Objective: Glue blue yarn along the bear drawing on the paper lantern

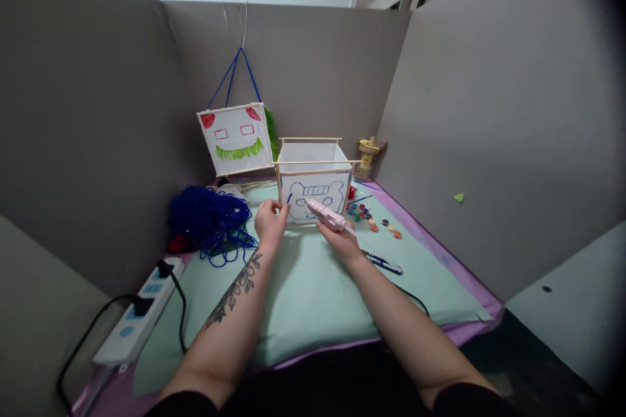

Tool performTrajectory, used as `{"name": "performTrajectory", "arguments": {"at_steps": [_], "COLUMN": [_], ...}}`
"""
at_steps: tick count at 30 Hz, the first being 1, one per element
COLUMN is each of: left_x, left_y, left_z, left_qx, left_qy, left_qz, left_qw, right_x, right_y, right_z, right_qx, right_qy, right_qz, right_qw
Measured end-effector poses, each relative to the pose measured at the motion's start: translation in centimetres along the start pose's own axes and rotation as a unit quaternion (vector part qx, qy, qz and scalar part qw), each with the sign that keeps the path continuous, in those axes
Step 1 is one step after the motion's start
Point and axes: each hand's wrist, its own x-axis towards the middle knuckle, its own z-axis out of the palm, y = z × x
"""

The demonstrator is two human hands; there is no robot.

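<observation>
Our right hand (341,241) grips a pink glue gun (327,215) at frame centre, our left hand (270,225) pinching a blue strand (289,199) beside the white box (317,177).

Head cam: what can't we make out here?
Box floor: head view, hidden by its front panel.
Part of the drawing: head view, covered by the pink glue gun.
What the left hand pinches, if anything: head view, too small.
Small coloured pieces: head view, too small to identify.
</observation>
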Motion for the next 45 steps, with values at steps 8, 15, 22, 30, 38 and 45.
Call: {"name": "performTrajectory", "arguments": {"at_steps": [8,15,22,30,38,45], "left_x": [-1.4,-0.2,0.2,1.1,1.0,0.8], "left_y": [-1.1,-2.9,-1.7,-2.5,-1.8,-1.6], "left_z": [-1.6,-1.4,-2.6,-3.9,-4.4,-4.6], "left_qx": [0.142,0.174,0.184,0.198,0.199,0.202], "left_qy": [-0.103,-0.27,-0.287,-0.238,-0.257,-0.262], "left_qz": [0.021,-0.072,-0.05,-0.033,-0.049,-0.043], "left_qw": [0.984,0.944,0.939,0.95,0.945,0.943], "right_x": [0.0,0.6,0.4,0.5,0.6,0.8], "right_y": [-0.3,-0.5,-0.6,-0.6,-0.7,-0.5], "right_z": [0.8,2.2,2.4,2.7,2.9,3.0], "right_qx": [-0.064,-0.123,-0.119,-0.08,-0.086,-0.084], "right_qy": [-0.049,-0.074,-0.067,-0.069,-0.072,-0.079], "right_qz": [-0.021,-0.038,-0.025,0.019,0.021,0.001], "right_qw": [0.996,0.989,0.99,0.994,0.993,0.993]}}
